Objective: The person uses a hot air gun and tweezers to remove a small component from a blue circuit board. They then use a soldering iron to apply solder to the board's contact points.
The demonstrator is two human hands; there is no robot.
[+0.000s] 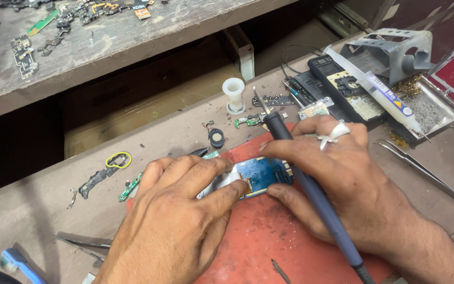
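Note:
My left hand (177, 221) presses down on the white end of a small opened phone whose blue circuit board (262, 173) faces up on a red work mat (261, 236). My right hand (342, 179) steadies the board's right edge with thumb and finger while a dark soldering iron (311, 184) lies tucked between its fingers, tip pointing up and away from the board. A white band is wrapped around one finger of that hand.
Metal tweezers (421, 168) lie to the right. A syringe of paste (379, 89), a grey iron stand (390, 52) and a black phone frame (337, 89) sit at the back right. A white funnel (234, 93), small boards, a yellow band (118, 159) and a blue brush (17, 261) are scattered on the bench.

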